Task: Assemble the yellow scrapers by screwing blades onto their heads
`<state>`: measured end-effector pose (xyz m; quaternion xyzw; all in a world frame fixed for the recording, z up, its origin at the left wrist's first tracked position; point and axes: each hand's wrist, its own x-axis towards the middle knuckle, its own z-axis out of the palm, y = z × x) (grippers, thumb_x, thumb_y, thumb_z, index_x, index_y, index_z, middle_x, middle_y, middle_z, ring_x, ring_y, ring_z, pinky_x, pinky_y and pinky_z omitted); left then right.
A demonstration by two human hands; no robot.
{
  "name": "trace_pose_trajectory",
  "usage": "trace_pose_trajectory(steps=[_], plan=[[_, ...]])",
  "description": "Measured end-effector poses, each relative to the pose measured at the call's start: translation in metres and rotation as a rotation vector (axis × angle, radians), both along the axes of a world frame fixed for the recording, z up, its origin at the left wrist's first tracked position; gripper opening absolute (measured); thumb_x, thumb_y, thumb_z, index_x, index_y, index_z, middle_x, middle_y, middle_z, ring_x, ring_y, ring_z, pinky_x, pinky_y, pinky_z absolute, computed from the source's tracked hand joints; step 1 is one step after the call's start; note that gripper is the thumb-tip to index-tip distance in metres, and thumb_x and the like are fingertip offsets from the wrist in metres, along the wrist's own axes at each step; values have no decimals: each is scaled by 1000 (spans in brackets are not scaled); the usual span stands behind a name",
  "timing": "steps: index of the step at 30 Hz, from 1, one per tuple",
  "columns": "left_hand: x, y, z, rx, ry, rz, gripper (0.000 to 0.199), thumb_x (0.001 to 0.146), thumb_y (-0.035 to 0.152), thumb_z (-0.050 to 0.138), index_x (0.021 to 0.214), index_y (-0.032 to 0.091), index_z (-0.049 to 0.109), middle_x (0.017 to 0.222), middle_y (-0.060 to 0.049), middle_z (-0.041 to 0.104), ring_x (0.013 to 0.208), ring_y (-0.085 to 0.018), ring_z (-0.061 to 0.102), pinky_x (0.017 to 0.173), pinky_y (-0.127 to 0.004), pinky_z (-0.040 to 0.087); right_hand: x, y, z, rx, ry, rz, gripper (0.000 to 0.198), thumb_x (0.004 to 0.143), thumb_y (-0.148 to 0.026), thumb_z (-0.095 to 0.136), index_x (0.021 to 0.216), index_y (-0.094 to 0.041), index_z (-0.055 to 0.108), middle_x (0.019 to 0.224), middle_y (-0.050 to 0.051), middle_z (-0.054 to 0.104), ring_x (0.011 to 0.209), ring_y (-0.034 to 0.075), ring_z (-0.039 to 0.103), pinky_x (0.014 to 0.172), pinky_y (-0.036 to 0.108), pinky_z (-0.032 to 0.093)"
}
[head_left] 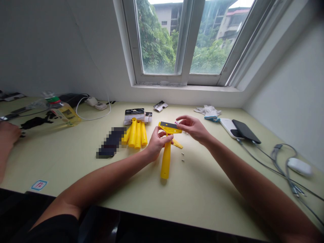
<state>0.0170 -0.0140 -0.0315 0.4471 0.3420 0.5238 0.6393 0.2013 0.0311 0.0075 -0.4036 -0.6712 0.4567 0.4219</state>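
Note:
My left hand (pixel 156 143) is closed round the neck of a yellow scraper (pixel 165 163), whose handle points down towards me. Along the scraper's wide head lies a dark flat blade (pixel 167 125). At the right end of that blade, my right hand (pixel 196 127) pinches it between thumb and fingers; the fingertips partly hide that end. Just behind the scraper, a loose yellow plate (pixel 178 144) rests on the table. Two small screws (pixel 182 154) lie to the right of the handle.
Several yellow handles (pixel 138 135) lie left of my hands, below black-and-white packaging (pixel 134 114). Beyond my right hand are white gloves (pixel 209 111), a phone (pixel 245 131) and cables (pixel 275 152). At left stand out a tilted bottle (pixel 64 113) and another person's hand (pixel 10 133).

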Motion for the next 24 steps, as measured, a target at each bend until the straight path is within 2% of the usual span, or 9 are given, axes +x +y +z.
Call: trace_pose_trajectory(steps=[5, 12, 18, 24], plan=[[0, -1, 1, 10, 9, -12, 44, 71, 25, 76, 102, 22, 45, 90, -1, 60, 67, -12, 64, 69, -29, 49, -3, -3, 2, -4, 83, 4, 40, 71, -39, 74, 104, -19, 62, 73, -1, 63, 66, 13, 56, 60, 26, 42], [2, -2, 0, 21, -3, -27, 44, 72, 22, 75, 103, 22, 44, 90, 0, 60, 66, -12, 64, 70, -30, 50, -2, 2, -8, 24, 0, 31, 40, 75, -40, 71, 106, -18, 62, 76, 2, 64, 69, 14, 58, 64, 28, 47], [2, -4, 0, 71, -3, -52, 44, 72, 21, 75, 101, 20, 42, 93, -1, 60, 63, -12, 65, 69, -30, 51, -1, 2, -7, 10, -84, 51, 37, 77, -38, 69, 106, -18, 60, 76, 2, 63, 71, 16, 60, 64, 29, 48], [4, -7, 3, 27, -57, -91, 48, 69, 24, 76, 99, 23, 39, 91, 1, 56, 61, -12, 63, 55, -28, 52, -3, -2, -4, -13, -107, 72, 33, 78, -35, 66, 104, -16, 59, 71, 1, 61, 66, 14, 56, 59, 26, 45]])
